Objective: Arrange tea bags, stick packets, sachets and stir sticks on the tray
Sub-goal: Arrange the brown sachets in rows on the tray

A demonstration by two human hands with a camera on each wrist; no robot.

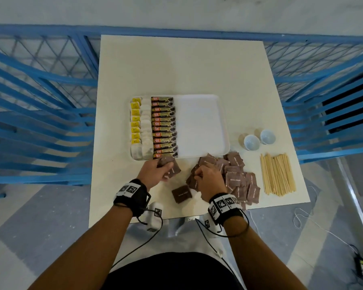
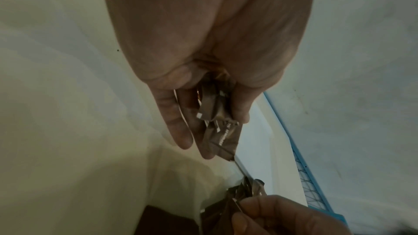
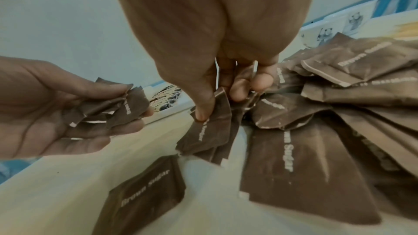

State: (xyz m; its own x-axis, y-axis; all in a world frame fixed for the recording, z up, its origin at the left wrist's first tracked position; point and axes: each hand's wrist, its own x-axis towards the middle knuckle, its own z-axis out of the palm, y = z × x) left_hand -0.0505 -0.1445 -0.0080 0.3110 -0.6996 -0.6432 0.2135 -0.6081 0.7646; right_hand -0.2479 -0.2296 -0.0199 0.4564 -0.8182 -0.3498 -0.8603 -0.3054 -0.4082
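A white tray [image 1: 201,126] holds a column of tea bags [image 1: 139,126] at its left and a column of coffee stick packets [image 1: 164,127] beside them. My left hand [image 1: 155,171] holds a small stack of brown sugar sachets [image 2: 217,126] just below the tray's near edge. At the left end of the loose sachet pile [image 1: 237,176], my right hand [image 1: 208,181] pinches several sachets [image 3: 210,131] between thumb and fingers. One sachet [image 1: 181,193] lies alone between my wrists. Wooden stir sticks [image 1: 278,174] lie at the right.
Two small white cups [image 1: 258,139] stand right of the tray. The cream table [image 1: 182,65] is bare behind the tray. Blue metal racks [image 1: 40,101] flank the table on both sides. Cables hang from my wrist cameras at the near table edge.
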